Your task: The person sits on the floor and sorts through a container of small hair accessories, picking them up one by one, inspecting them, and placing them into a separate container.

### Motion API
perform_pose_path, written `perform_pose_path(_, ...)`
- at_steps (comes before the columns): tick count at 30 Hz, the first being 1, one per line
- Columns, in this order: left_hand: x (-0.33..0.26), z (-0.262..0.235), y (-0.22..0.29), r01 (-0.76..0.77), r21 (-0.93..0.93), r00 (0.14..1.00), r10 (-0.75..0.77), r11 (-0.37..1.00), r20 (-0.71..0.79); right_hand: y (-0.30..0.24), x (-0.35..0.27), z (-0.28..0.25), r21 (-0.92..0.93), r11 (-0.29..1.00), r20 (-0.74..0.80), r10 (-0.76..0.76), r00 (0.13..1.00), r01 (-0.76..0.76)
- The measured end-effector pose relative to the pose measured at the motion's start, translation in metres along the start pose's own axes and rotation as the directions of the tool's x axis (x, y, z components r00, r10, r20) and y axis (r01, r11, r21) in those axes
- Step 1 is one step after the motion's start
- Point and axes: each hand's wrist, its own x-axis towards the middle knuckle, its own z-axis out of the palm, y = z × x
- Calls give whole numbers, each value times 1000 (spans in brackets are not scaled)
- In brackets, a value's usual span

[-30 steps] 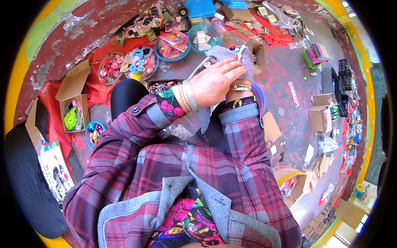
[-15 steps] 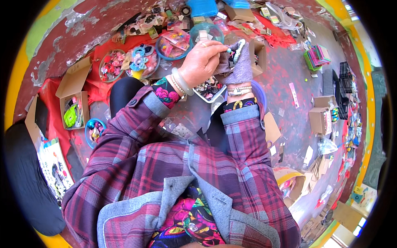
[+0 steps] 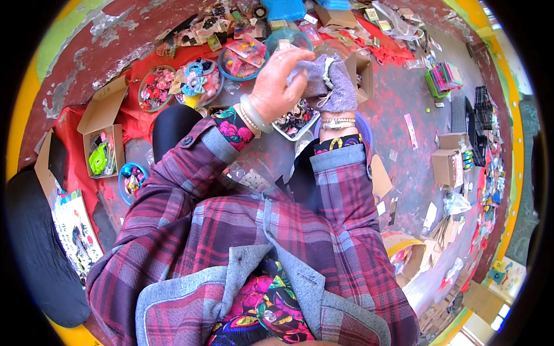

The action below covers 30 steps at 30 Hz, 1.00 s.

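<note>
My left hand [image 3: 278, 85], wearing a pale bangle, is closed on the left edge of a purple-grey towel-like cloth [image 3: 340, 86]. This cloth wraps over my right hand, so its fingers are hidden; only the wrist [image 3: 337, 123] with its thin bracelets shows below. Across the cloth runs a short string of small pale beads [image 3: 328, 72]. Just under both hands sits a white tray [image 3: 300, 136] filled with small dark and pink pieces.
Round tubs of hair ornaments [image 3: 154, 89] stand at the far left, near a blue fabric flower [image 3: 197, 83]. An open cardboard box [image 3: 104, 135] holds a bright green item. A purple basin [image 3: 365, 130] is beside my right wrist. Farther right are a green basket [image 3: 434, 85] and a carton [image 3: 449, 164].
My left hand has turned and moved from the beads to the cloth's left edge. The cloth has folded around, and the bead string now lies across its top.
</note>
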Motion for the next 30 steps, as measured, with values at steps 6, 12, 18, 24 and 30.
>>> perform_pose_path(6, -3, -1, -14, 62, -34, 997, -61, 997, 54, -7, -17, 12, 83, 995, -72, 68, 995, -62)
perform_pose_path(12, -4, -1, -15, 92, -41, 993, -89, 995, 84, -8, -23, 19, 85, 994, -106, 73, 992, -64)
perform_pose_path(18, -7, -8, -12, 547, -273, 836, -508, 791, 205, -6, -31, 30, 55, 997, -151, 62, 987, -54)
perform_pose_path(24, -20, 9, -18, 532, -809, 725, -628, 251, 282, -1, -18, 33, 17, 997, -219, 74, 973, -72)
perform_pose_path(30, -38, 24, -24, 562, -595, 787, -592, 575, 173, 8, 4, 5, -543, 839, 27, -10, 1000, 23)
